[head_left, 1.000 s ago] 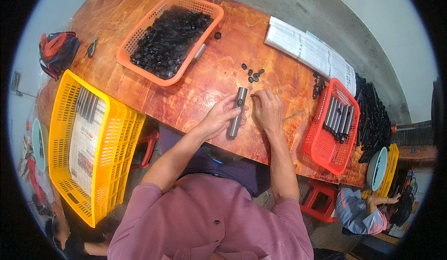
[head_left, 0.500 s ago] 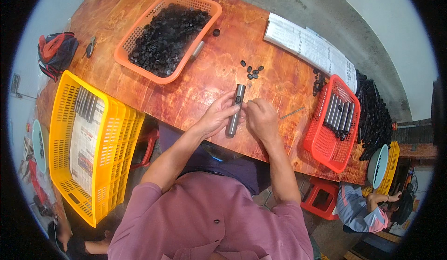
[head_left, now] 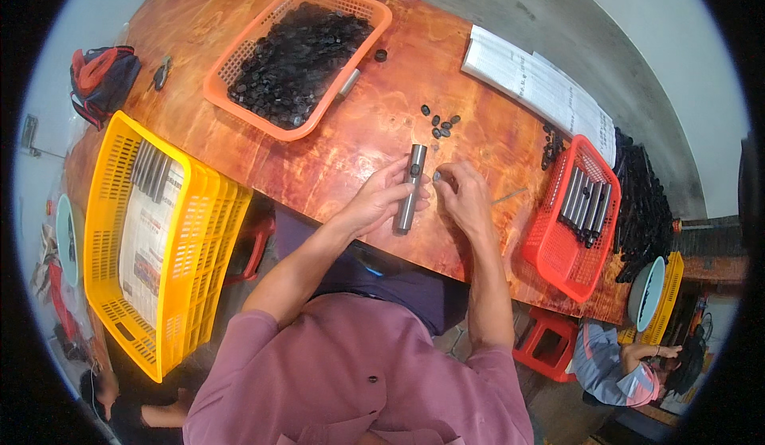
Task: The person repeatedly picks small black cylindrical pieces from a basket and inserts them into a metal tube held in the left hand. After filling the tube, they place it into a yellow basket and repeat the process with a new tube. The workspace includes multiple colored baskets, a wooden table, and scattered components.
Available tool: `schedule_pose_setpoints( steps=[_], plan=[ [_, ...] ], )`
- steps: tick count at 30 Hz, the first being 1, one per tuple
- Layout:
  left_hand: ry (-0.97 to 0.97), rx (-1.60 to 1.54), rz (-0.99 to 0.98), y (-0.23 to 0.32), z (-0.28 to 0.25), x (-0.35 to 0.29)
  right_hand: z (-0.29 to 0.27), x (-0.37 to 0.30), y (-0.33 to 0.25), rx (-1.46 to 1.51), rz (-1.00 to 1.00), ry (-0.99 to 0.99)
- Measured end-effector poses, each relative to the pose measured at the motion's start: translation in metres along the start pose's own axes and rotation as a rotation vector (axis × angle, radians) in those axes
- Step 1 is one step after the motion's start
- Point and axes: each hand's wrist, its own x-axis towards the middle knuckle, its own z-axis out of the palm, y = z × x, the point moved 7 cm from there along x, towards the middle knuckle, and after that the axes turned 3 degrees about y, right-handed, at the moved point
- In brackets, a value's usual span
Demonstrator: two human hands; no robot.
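Observation:
My left hand (head_left: pixel 382 196) is closed round a grey metal tube (head_left: pixel 407 210), held nearly upright over the table's near edge. A black oval piece (head_left: pixel 415 170) sits on the tube's upper side, near its far end. Just to the right, my right hand (head_left: pixel 464 194) is apart from the tube, thumb and fingers pinched on a small dark piece (head_left: pixel 437 176) whose kind is too small to make out. Beyond both hands lie several loose black oval pieces (head_left: pixel 436 133) on the table. Beside my right hand rests a thin rod (head_left: pixel 510 196).
An orange basket (head_left: pixel 213 94) full of black pieces stands at the far left. Yellow crates (head_left: pixel 171 286) with tubes and newspaper are at left; a red basket (head_left: pixel 550 262) with tubes is at right, near a black heap (head_left: pixel 641 198). A co-worker (head_left: pixel 613 365) sits at lower right.
My right hand has drawn back slightly from the tube to the right, and the small piece in its fingertips now shows. The whole view has shifted a little.

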Motion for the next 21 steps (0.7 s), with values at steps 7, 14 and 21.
schedule_pose_setpoints(
  steps=[7,14,21],
  plan=[
    [-0.015,-0.019,-0.011,0.001,0.001,-0.001,0.002,-0.001,-0.002,-0.037,0.000,0.026],
    [-0.030,0.008,0.004,-0.002,-0.001,0.000,-0.001,-0.001,-0.005,-0.075,-0.019,0.080],
    [-0.017,0.107,0.056,-0.001,0.000,0.001,-0.015,-0.002,-0.040,0.068,-0.134,0.131]
  ],
)
